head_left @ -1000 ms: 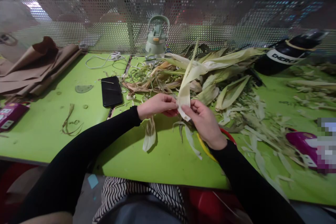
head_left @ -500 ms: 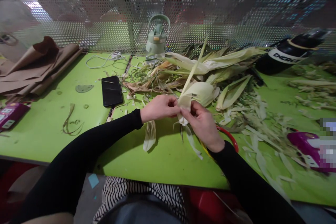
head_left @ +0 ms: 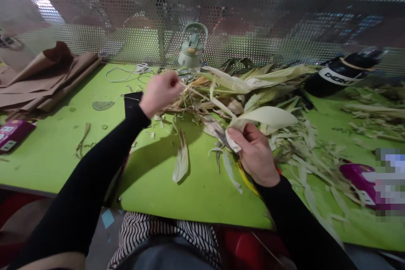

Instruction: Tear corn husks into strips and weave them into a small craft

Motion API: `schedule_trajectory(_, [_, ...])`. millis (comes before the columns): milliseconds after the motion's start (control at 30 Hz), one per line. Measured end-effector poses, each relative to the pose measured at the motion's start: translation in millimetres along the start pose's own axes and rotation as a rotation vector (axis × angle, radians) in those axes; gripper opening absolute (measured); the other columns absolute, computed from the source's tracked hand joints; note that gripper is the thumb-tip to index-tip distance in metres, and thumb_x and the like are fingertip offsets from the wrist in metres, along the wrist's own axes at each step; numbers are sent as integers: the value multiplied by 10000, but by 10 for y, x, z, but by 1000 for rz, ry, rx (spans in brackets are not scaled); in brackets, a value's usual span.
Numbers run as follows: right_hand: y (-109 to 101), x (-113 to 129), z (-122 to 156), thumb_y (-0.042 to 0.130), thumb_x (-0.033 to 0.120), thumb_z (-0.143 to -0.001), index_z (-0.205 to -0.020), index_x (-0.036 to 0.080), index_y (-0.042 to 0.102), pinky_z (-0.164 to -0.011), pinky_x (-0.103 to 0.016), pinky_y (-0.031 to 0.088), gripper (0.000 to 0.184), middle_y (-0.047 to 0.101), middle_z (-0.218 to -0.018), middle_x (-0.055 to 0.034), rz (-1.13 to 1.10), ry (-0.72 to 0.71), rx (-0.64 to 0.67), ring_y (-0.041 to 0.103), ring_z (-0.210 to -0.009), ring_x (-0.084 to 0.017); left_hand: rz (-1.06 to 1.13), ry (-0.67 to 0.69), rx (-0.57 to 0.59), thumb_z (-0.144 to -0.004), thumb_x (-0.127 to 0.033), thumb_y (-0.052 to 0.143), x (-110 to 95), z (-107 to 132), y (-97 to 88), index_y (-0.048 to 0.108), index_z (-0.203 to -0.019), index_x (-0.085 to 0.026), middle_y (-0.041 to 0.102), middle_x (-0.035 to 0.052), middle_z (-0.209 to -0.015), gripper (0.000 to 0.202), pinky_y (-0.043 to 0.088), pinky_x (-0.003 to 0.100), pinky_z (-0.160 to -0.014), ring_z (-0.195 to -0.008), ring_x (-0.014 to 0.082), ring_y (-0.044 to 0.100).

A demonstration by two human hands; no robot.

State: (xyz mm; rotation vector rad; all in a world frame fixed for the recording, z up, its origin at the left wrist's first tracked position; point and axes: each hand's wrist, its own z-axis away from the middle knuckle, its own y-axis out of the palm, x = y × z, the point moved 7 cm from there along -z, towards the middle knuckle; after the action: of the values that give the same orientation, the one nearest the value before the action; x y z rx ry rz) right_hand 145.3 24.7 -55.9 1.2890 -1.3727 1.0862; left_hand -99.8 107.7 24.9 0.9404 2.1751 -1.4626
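Note:
My right hand [head_left: 255, 154] pinches the lower end of a pale corn husk leaf [head_left: 265, 117], which curves out to the right above the green table [head_left: 63, 143]. My left hand [head_left: 160, 92] is raised to the left, fingers closed on a thin strip of husk [head_left: 198, 93] that stretches from it toward the leaf. Behind both hands lies a heap of corn husks [head_left: 249, 82]. A loose husk piece [head_left: 181, 164] rests flat on the table between my arms.
A black phone [head_left: 131, 99] lies partly under my left arm. A pale green lantern [head_left: 191, 49] stands by the perforated metal screen. Brown paper [head_left: 44, 78] lies far left, a black bottle [head_left: 343, 74] far right, a purple object [head_left: 363, 179] near right, husk scraps around.
My left hand has pulled up and to the left, away from my right hand, tearing a thin strip off the leaf. The leaf now bends right instead of standing upright.

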Motion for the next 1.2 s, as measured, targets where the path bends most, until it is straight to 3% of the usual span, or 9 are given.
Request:
schedule_trajectory(200, [-5, 8, -61, 814, 353, -713, -748, 246, 659, -548, -227, 477, 191, 554, -622, 56, -123, 59, -33, 531, -560, -102, 251, -245, -666, -854, -69, 479, 929, -141, -1353, 536, -819, -129, 605, -39, -745, 90, 470, 208, -570, -595, 29, 526])
schedule_trajectory(333, [-34, -23, -72, 801, 359, -735, -842, 266, 691, -597, -245, 497, 180, 576, -644, 62, -120, 59, -35, 535, -568, -107, 260, -316, -751, -889, -104, 460, 1231, -79, -1590, 510, -744, -170, 647, -14, -787, 167, 531, 290, -661, -683, 75, 625])
schedule_trajectory(400, [-55, -51, -79, 800, 358, -746, -889, 268, 706, -660, -258, 515, 193, 632, -715, 51, -101, 51, -34, 584, -637, -120, 121, -339, -649, -895, -158, 510, 1132, -91, -1444, 582, -848, -189, 704, 30, -907, 91, 540, 376, -725, -864, 170, 706])
schedule_trajectory(433, [-63, -68, -82, 800, 361, -751, -910, 269, 712, -693, -264, 522, 203, 659, -758, 44, -91, 51, -33, 609, -685, -128, 56, -280, -434, -907, -197, 523, 988, -158, -1224, 614, -1018, -215, 722, 44, -1017, 144, 547, 408, -782, -993, 212, 706])
schedule_trajectory(533, [-69, -103, -82, 798, 371, -763, -964, 273, 725, -774, -271, 529, 235, 714, -867, 30, -55, 47, -40, 653, -804, -145, -273, -69, -161, -830, -81, 564, 392, -127, -614, 436, -1425, -81, 634, 191, -1320, 609, 458, 514, -1061, -1277, 317, 572])
schedule_trajectory(700, [17, -85, -37, 768, 412, -784, -1012, 240, 724, -782, -309, 539, 289, 753, -947, -12, 85, 42, -4, 675, -827, -176, -111, 169, 322, -936, -302, 523, -327, 215, 389, 701, -1112, -148, 743, 102, -1106, 294, 547, 399, -896, -970, 227, 697])
schedule_trajectory(767, [56, -73, -22, 752, 427, -791, -1008, 221, 716, -765, -326, 541, 301, 755, -935, -28, 138, 46, 15, 670, -804, -187, -32, 155, 342, -929, -275, 530, -383, 297, 506, 723, -1024, -146, 753, 106, -1048, 252, 533, 386, -889, -915, 211, 696])
schedule_trajectory(933, [137, -56, -19, 763, 414, -770, -953, 214, 703, -744, -323, 529, 278, 727, -859, -18, 153, 8, 65, 645, -787, -187, 654, 109, 716, -846, -393, 688, -489, 509, 788, 680, -1132, -132, 721, 100, -1142, 388, 511, 339, -918, -996, 190, 673])
schedule_trajectory(1200, [299, -54, 60, 708, 400, -824, -951, 220, 659, -718, -320, 508, 225, 690, -861, -19, 170, -7, 215, 620, -775, -179, 1212, -305, 630, -868, -374, 680, -469, 762, 1091, 708, -943, -131, 702, 59, -897, 256, 494, 248, -752, -780, 127, 630])
